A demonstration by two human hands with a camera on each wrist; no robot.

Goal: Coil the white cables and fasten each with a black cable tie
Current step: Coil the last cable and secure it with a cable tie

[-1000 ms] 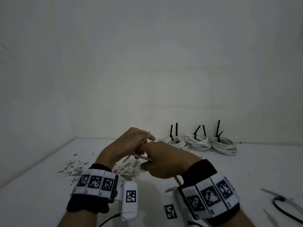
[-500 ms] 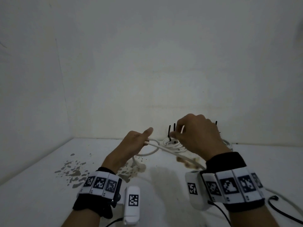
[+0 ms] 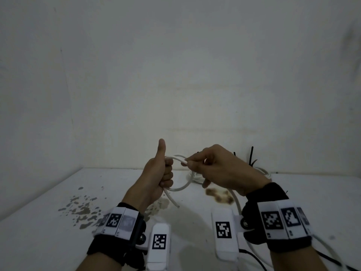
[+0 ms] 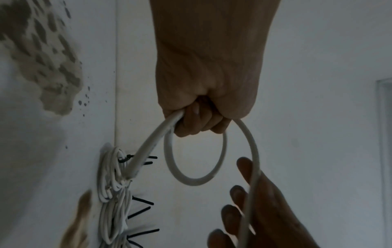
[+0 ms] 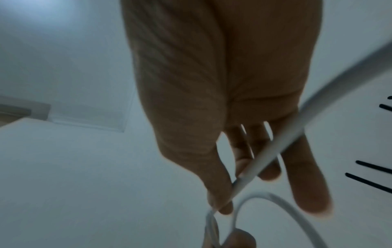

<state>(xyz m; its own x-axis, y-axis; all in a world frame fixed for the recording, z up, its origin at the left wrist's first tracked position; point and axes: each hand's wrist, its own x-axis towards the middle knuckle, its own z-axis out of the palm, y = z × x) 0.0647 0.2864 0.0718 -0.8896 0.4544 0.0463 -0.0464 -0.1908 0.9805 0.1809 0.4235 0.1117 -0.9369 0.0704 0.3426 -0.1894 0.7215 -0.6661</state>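
Observation:
My left hand [image 3: 162, 173] grips a loop of white cable [image 3: 183, 187] in its curled fingers, thumb pointing up, above the white table. In the left wrist view the cable [image 4: 195, 182] forms one full ring below the fist [image 4: 203, 104], and its cut end hangs free. My right hand [image 3: 214, 169] pinches the same cable [image 5: 273, 151] between thumb and forefinger just right of the left fist; the rest trails down under my right wrist. Finished white coils with black cable ties [image 4: 112, 209] lie against the back wall, mostly hidden behind my right hand in the head view.
Upright black tie tails [image 3: 252, 157] stick up behind my right hand. Grey paint flecks [image 3: 82, 210] and a brown stain [image 3: 220, 196] mark the table. A wall closes the left side. A thin black cable [image 3: 254, 260] runs off my right wrist device.
My right hand carried the cable up and over, then came back to the left fist, adding a loop. My left thumb is now raised, and both hands sit higher in the view.

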